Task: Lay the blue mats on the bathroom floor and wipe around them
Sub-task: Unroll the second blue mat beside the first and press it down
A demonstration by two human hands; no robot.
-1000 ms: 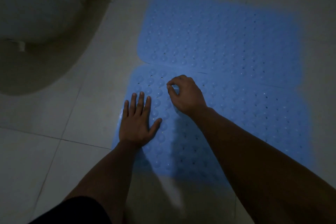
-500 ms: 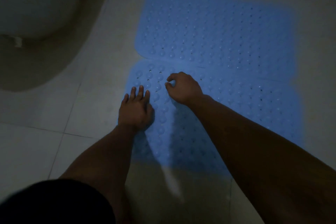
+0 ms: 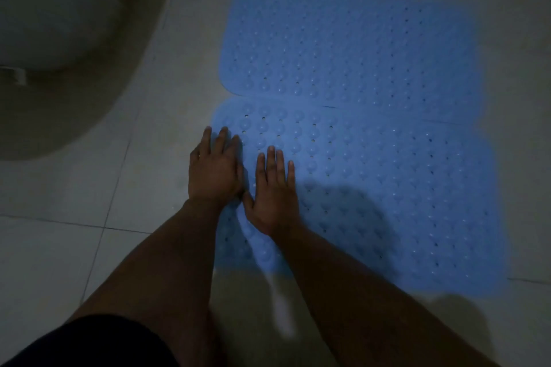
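Both hands lie flat, fingers straight, holding nothing: the left hand [image 3: 213, 171] on the near mat's [image 3: 372, 188] left edge, the right hand [image 3: 275, 192] just beside it. The far mat [image 3: 343, 45] lies ahead of the fingertips, its edge meeting the near one. This looks like pressing the mat down onto the floor [image 3: 89, 188]; next probably comes smoothing rightward, then wiping around.
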